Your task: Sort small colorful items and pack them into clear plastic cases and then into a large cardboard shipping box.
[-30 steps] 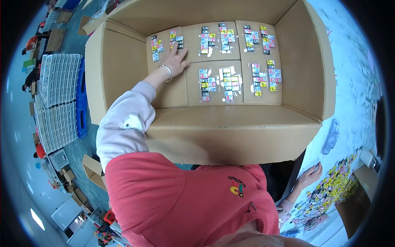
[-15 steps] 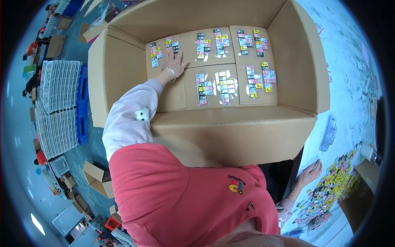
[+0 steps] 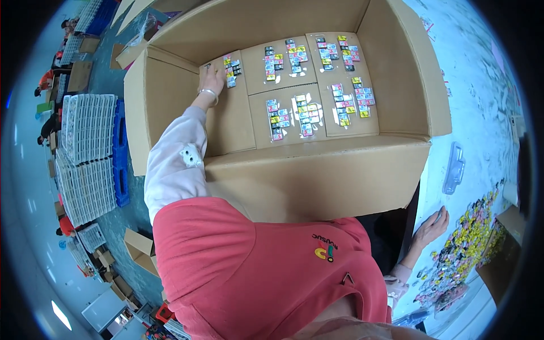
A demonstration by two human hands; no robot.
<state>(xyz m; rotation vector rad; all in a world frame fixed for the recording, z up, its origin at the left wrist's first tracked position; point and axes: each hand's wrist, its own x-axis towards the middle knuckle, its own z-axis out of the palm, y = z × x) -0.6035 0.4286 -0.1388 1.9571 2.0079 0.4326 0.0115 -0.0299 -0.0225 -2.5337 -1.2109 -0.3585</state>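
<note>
Where the near wall of the box [image 3: 317, 181] is crossed by the left arm, the left hand [image 3: 211, 81] is lowered at the box floor's far left corner. Its fingers are bent downward; whether anything is grasped cannot be told, as what lies beneath is mostly hidden. Just right of it a pack [image 3: 232, 71] of small coloured blocks is seen, and more packs [image 3: 306, 115] are spread in the middle and right of the floor. By the box's right wall the hands are kept apart. The right hand [image 3: 432, 228] is rested, loose and unclenched, on the table [image 3: 476, 96], between a clear tray [image 3: 454, 168] and a heap of small pieces [image 3: 464, 241]. At left, white crates [image 3: 88, 127] are stacked beside a blue pallet [image 3: 120, 156]. Dark lettering and a coloured emblem are borne by the red top [image 3: 226, 255]; any print on the packs is too small to be read.
</note>
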